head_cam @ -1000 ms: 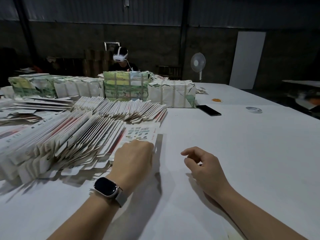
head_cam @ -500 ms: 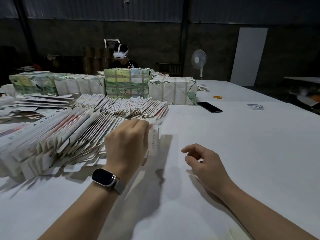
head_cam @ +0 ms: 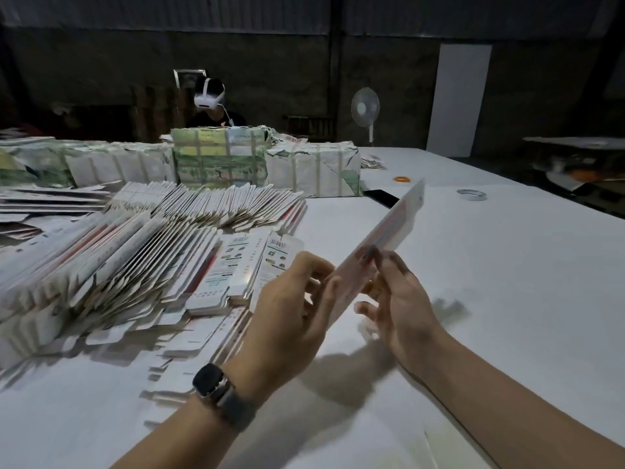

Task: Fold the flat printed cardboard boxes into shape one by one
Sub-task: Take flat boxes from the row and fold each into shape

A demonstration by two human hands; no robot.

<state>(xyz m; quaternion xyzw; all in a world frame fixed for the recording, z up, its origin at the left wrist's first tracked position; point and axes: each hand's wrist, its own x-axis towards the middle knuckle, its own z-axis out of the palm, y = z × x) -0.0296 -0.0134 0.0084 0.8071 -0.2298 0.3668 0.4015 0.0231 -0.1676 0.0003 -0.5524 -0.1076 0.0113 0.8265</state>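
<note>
Cardboard, flat and printed, forms one box blank [head_cam: 382,245] held edge-on above the middle of the white table [head_cam: 473,265], clear of its surface and slanting up toward the far right. The left hand [head_cam: 287,306] grips its near end, fingers curled round it; the right hand [head_cam: 402,299] pinches the same end from the other side. Fanned rows of flat blanks [head_cam: 135,252] lie along the table's left edge, with bundled stacks [head_cam: 220,157] toward the far edge.
</note>
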